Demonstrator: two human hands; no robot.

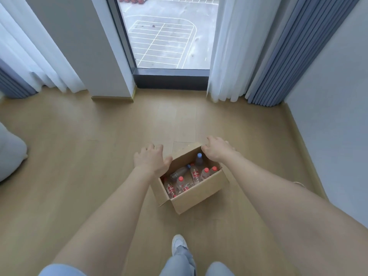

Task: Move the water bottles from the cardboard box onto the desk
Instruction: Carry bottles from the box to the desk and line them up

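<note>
An open cardboard box (200,194) stands on the wooden floor just ahead of my feet. Inside are several clear water bottles (184,184), most with red caps and red labels, some upright and some lying down. Two have blue caps (199,158). My left hand (150,160) clasps the box's far left corner, thumb at the rim and fingers curled down outside the wall. My right hand (216,149) grips the far right corner, thumb inside and fingers outside. No desk is in view.
A floor-to-ceiling window (169,36) lies ahead, with white and blue curtains (264,56) on both sides and a grey pillar (79,46) to its left. A wall (338,116) runs along the right. Pale bedding (10,156) juts in at left. My white shoe (179,244) is below the box.
</note>
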